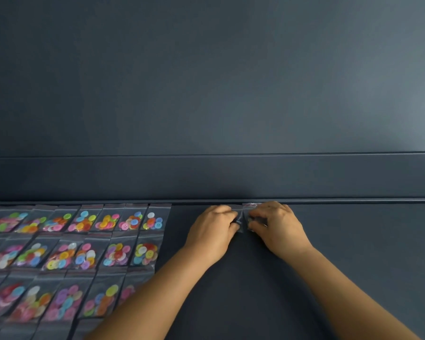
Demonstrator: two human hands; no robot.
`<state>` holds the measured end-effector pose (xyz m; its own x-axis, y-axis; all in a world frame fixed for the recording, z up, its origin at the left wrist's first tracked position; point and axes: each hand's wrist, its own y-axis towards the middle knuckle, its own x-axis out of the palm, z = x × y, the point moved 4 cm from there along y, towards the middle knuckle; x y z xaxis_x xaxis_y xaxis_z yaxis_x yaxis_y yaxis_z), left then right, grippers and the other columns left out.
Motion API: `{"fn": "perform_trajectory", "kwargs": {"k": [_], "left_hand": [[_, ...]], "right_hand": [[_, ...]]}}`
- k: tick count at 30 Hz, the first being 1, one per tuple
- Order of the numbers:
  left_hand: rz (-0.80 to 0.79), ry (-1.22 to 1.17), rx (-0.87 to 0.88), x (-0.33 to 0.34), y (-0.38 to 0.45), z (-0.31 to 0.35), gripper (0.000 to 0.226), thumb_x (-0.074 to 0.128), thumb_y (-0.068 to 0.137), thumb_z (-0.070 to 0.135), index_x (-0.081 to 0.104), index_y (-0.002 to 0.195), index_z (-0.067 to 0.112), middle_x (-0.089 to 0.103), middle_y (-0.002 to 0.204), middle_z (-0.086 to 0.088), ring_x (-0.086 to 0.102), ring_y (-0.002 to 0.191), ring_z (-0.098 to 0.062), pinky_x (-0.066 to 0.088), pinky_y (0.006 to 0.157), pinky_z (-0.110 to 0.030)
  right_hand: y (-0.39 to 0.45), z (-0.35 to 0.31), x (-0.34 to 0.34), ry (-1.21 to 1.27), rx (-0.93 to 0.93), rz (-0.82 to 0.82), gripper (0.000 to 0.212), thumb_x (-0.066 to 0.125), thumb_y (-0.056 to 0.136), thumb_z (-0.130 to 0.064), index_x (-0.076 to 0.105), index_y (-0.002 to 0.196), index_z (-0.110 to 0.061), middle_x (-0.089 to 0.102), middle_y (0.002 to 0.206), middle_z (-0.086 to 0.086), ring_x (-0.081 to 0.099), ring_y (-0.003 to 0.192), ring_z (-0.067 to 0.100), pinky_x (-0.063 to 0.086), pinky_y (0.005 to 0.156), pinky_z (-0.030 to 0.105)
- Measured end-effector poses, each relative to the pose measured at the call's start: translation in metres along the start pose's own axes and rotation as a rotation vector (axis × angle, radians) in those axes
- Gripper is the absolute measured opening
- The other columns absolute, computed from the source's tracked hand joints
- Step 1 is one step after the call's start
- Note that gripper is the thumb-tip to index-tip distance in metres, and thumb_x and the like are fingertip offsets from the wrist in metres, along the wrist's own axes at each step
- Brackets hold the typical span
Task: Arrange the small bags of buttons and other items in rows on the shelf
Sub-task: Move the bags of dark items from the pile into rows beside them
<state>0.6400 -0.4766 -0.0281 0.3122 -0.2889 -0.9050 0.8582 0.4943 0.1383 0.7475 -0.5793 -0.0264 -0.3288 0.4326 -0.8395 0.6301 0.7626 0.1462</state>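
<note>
We see a dark blue-grey shelf (353, 253) from above, with a raised ledge (231, 177) along its back edge and a plain wall (206, 69) of the same colour behind.

On the left of the shelf lie clear bags of bright buttons (84, 241), flat and side by side in rows. The back row (84, 220) runs along the ledge, a second row (79, 253) sits just in front of it, and a third row (59, 300) sits nearer us, partly hidden by the left forearm (157, 290). More bags show at the bottom left corner, cut off by the frame. The last bag of the back row (156, 218) holds white, orange and blue buttons.

Right of that bag, well apart from it, both hands meet at the back of the shelf, close against the ledge. The left hand (212, 231) has its fingers curled, the grip pinching a small clear bag (238, 217) at its left side. The right hand (276, 227) has its fingers curled too, pinching a second clear bag (250, 212) just beside the first. Both bags lie on the shelf, touching or nearly touching each other. Their contents look dark and are too blurred for us to tell. The right forearm (353, 290) reaches in from the lower right.
</note>
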Motion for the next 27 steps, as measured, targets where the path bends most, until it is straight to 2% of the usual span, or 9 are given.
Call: {"fn": "perform_trajectory", "kwargs": {"k": [9, 13, 17, 20, 24, 27], "left_hand": [[-0.012, 0.039, -0.041, -0.001, 0.003, 0.008, 0.035, 0.051, 0.096, 0.028, 0.058, 0.127, 0.012, 0.052, 0.134, -0.001, 0.042, 0.126, -0.019, 0.036, 0.099, -0.030], [-0.012, 0.068, -0.041, -0.007, -0.002, 0.013, 0.041, 0.051, 0.095, 0.030, 0.051, 0.132, 0.013, 0.050, 0.135, -0.001, 0.042, 0.126, -0.020, 0.037, 0.099, -0.032], [0.022, 0.143, -0.069, -0.024, -0.022, 0.009, 0.046, 0.047, 0.095, 0.039, 0.045, 0.135, 0.016, 0.050, 0.134, -0.001, 0.042, 0.124, -0.021, 0.038, 0.098, -0.034], [0.060, 0.180, -0.105, -0.044, -0.048, -0.002, 0.050, 0.045, 0.096, 0.042, 0.041, 0.139, 0.017, 0.049, 0.136, -0.003, 0.041, 0.127, -0.022, 0.036, 0.102, -0.035], [0.100, 0.206, -0.161, -0.075, -0.099, -0.025, 0.054, 0.043, 0.095, 0.045, 0.035, 0.142, 0.020, 0.047, 0.139, -0.001, 0.038, 0.130, -0.021, 0.034, 0.103, -0.034], [0.122, 0.211, -0.207, -0.099, -0.145, -0.045, 0.056, 0.043, 0.095, 0.046, 0.031, 0.144, 0.022, 0.043, 0.143, 0.001, 0.036, 0.131, -0.019, 0.031, 0.107, -0.033]], "right_hand": [[0.000, -0.002, 0.002, -0.062, 0.024, -0.036, 0.017, 0.059, 0.088, -0.029, 0.069, 0.097, -0.017, 0.055, 0.114, 0.002, 0.044, 0.114, 0.024, 0.037, 0.080, 0.025], [-0.004, -0.009, -0.002, -0.074, 0.031, -0.039, 0.032, 0.060, 0.087, -0.032, 0.062, 0.117, -0.019, 0.051, 0.122, 0.001, 0.041, 0.119, 0.024, 0.037, 0.088, 0.026], [-0.018, -0.025, -0.008, -0.092, -0.022, -0.020, 0.028, 0.059, 0.087, -0.035, 0.062, 0.110, -0.021, 0.051, 0.115, 0.001, 0.043, 0.114, 0.025, 0.038, 0.087, 0.028], [-0.037, -0.043, -0.006, -0.146, -0.038, -0.039, 0.043, 0.057, 0.087, -0.043, 0.053, 0.126, -0.025, 0.048, 0.125, 0.001, 0.041, 0.115, 0.023, 0.038, 0.093, 0.030], [-0.064, -0.082, 0.009, -0.207, -0.118, -0.088, 0.058, 0.049, 0.088, -0.054, 0.038, 0.139, -0.028, 0.040, 0.138, -0.005, 0.033, 0.128, 0.020, 0.029, 0.105, 0.032], [-0.088, -0.123, 0.023, -0.216, -0.194, -0.113, 0.062, 0.047, 0.088, -0.056, 0.032, 0.143, -0.029, 0.033, 0.145, -0.007, 0.027, 0.134, 0.019, 0.024, 0.109, 0.033]]}}
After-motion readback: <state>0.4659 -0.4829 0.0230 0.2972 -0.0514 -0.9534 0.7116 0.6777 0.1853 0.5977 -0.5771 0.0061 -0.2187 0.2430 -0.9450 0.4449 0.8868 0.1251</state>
